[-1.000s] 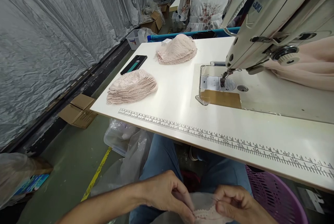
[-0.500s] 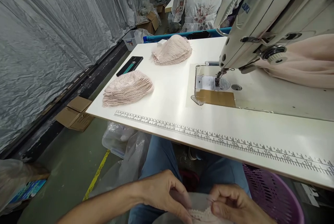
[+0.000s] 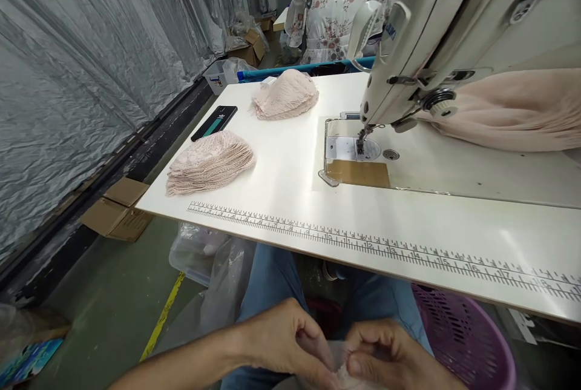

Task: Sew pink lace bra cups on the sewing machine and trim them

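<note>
Low over the lap, left hand (image 3: 284, 341) and right hand (image 3: 385, 356) pinch what seems a pink lace piece (image 3: 341, 372); white desk (image 3: 295, 196) beyond.

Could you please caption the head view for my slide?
Both hands pinch pink lace in the lap before a sewing machine.

Smooth white laminate table (image 3: 290, 196) shining faintly, glossy enamelled sewing machine (image 3: 436, 33) gleaming, pink lace stacks (image 3: 209, 161) lying rough (openwork cloth), crinkled grey plastic sheeting (image 3: 82, 75) hanging, cardboard box (image 3: 115, 211) sitting matt.
</note>
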A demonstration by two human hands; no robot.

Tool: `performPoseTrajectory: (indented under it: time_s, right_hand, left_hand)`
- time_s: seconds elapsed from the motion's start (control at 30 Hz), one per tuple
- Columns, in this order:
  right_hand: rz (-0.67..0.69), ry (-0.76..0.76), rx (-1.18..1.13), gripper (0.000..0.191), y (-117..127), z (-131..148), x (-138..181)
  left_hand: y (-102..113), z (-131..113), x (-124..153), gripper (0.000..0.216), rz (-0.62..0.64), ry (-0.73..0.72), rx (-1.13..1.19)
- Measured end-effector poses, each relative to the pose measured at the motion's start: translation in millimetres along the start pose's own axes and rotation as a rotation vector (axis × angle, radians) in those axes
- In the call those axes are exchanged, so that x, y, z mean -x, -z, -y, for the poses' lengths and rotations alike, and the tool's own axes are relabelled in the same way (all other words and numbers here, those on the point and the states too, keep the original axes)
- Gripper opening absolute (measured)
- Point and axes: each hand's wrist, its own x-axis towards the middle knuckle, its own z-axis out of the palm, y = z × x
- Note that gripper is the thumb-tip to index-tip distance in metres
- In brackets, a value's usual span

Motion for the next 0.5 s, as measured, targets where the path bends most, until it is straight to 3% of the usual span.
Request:
performPoseTrajectory:
  time_s: [0.27,0.5]
  right_hand:
    - [-0.004,0.014,0.047,0.034,12,-1,10]
    - [-0.050,-0.011,0.148,0.027,3,6,10]
  left_hand:
    - [4,-5,5,0.047,-0.089,0.068,-0.034]
    - [3,0,4,0.053,-0.031,0.036,-0.040]
